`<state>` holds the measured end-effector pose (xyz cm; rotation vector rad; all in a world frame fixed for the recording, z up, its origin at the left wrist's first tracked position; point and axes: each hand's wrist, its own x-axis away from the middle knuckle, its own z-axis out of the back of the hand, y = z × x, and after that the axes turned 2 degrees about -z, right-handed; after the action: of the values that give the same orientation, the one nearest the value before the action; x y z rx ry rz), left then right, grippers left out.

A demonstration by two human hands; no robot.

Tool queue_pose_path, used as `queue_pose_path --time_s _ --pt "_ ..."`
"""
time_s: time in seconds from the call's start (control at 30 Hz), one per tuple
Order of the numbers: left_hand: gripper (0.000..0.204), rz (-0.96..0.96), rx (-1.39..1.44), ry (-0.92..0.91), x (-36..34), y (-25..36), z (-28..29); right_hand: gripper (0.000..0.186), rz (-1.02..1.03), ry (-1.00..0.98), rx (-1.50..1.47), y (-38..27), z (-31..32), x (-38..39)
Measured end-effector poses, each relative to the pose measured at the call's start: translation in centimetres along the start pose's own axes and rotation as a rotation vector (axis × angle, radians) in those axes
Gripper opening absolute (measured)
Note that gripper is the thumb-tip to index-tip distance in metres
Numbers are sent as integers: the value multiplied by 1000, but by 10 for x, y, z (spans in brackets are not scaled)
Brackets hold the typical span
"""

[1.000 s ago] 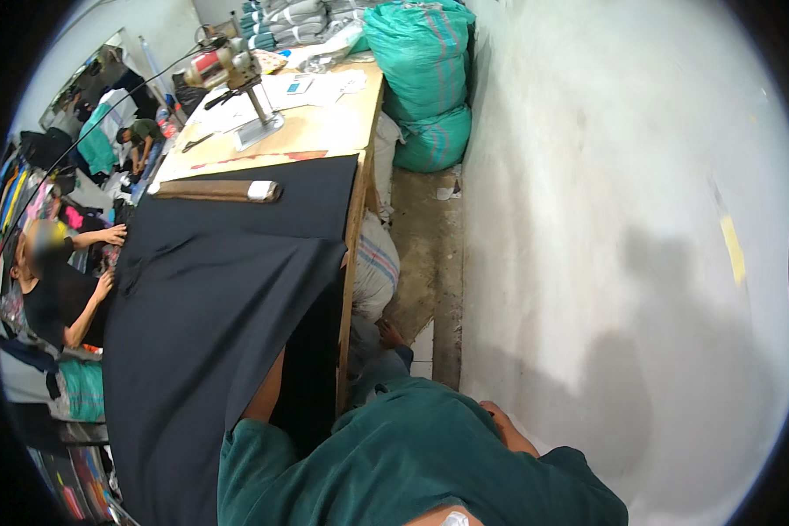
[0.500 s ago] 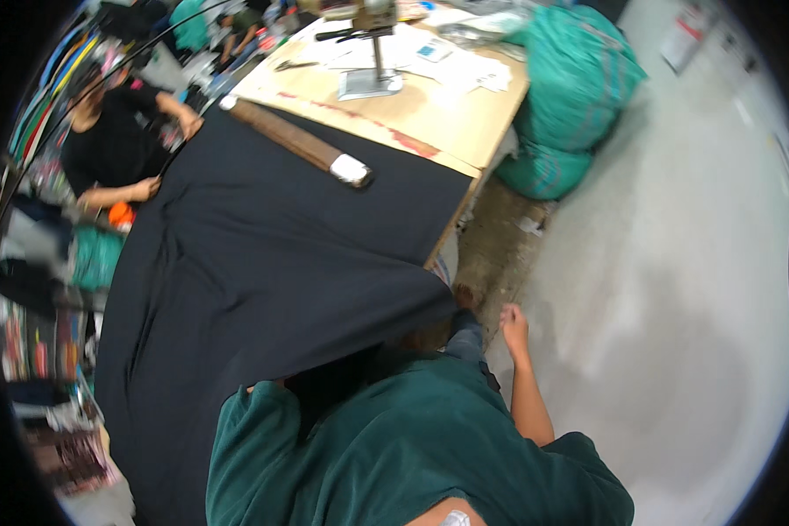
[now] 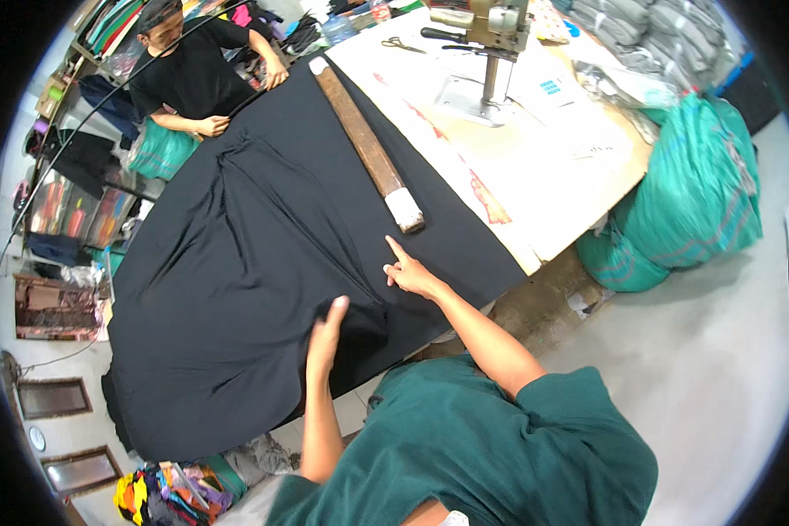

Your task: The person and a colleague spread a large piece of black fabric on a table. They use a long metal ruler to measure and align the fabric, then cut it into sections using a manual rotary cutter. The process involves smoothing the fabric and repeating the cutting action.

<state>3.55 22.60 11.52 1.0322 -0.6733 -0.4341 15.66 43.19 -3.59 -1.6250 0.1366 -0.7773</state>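
A wide sheet of black fabric [image 3: 228, 351] covers the near and left parts of the table and hangs over its edge, with folds running across it. My right hand [image 3: 412, 273] is over the fabric, index finger stretched out and the others partly curled, holding nothing. Just beyond its fingertip lies a long brown bar [image 3: 364, 136] with white-wrapped ends, resting on the fabric. My left hand [image 3: 324, 342] is edge-on beside a raised fold, one digit stretched up and slightly blurred. It appears open; its other fingers are partly hidden.
Across the table a person in black [image 3: 193, 79] has both hands at the fabric's far edge. A cutting machine [image 3: 486, 61] stands on the pale tabletop [image 3: 579, 184], near scissors [image 3: 403, 44]. Green sacks [image 3: 688, 193] are at the right; colourful cloth scraps [image 3: 175, 495] lie lower left.
My right hand has swung from my side to over the fabric. My left hand has come into view from beneath the near fabric edge, which now lies lower. The view has turned and shifted.
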Motion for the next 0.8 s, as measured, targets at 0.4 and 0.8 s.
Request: queue_pose_path --time_s 0.4,0.8 --pt "55 132 832 787 68 -50 -65 74 -212 -217 -217 -41 87 -11" --pt "42 47 895 685 -14 18 -97 66 -224 -513 -167 -42 133 -13"
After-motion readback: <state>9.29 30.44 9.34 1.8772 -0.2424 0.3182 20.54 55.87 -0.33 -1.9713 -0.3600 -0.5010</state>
